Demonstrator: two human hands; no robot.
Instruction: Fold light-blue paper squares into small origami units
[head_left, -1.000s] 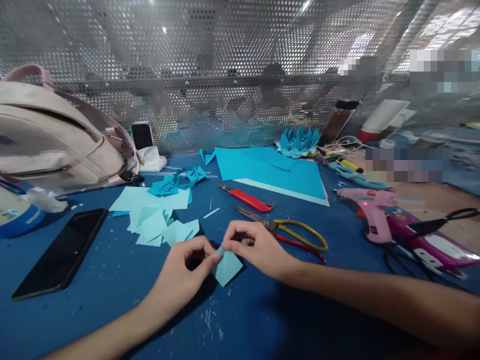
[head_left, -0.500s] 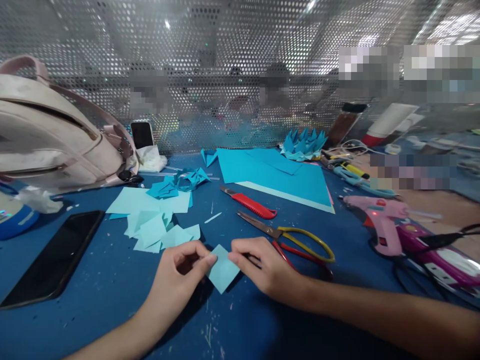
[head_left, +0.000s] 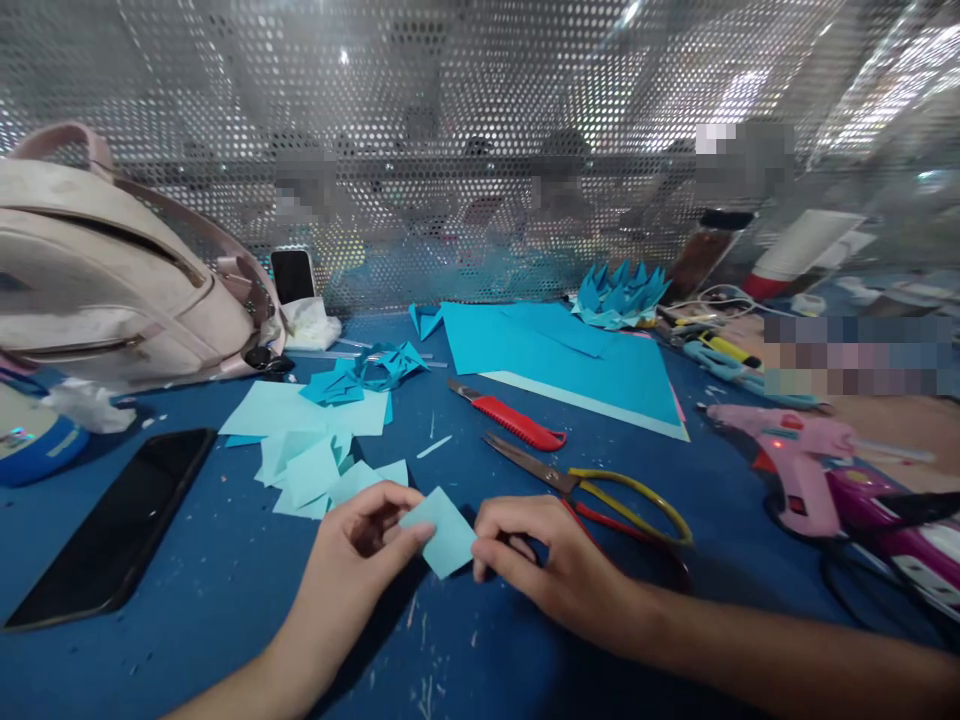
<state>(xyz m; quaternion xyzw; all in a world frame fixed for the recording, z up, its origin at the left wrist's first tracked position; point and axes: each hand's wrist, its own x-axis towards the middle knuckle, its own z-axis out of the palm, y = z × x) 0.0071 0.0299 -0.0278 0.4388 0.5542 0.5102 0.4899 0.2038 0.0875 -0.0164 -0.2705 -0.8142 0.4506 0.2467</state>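
Pinching from both sides, the left hand (head_left: 360,560) and the right hand (head_left: 559,570) hold a small light-blue paper square (head_left: 441,530) low over the blue table (head_left: 225,600), close in front of the person. The left thumb and forefinger close on its left corner; the right fingertips are pressed together on its right edge. I'd judge the paper feather-light, thin and floppy, quick to crease or tear, so it is best held at corners or edges with a soft pinch, as it is here.

Just left lies a loose heap of similar paper squares (head_left: 315,465), and beyond them some darker folded paper pieces (head_left: 375,365). The yellow-handled scissors (head_left: 600,490) lie just behind the right hand, with a red utility knife (head_left: 514,425) farther back, before large blue sheets (head_left: 570,360). A black phone (head_left: 112,525) lies well to the left, near a pink bag (head_left: 112,280); a pink glue gun (head_left: 795,460) sits to the right.

Compared with a second ago, the square has tipped flatter and sits higher between the hands, which have drawn nearer the person; the right hand has slid closer to the scissors' handles.
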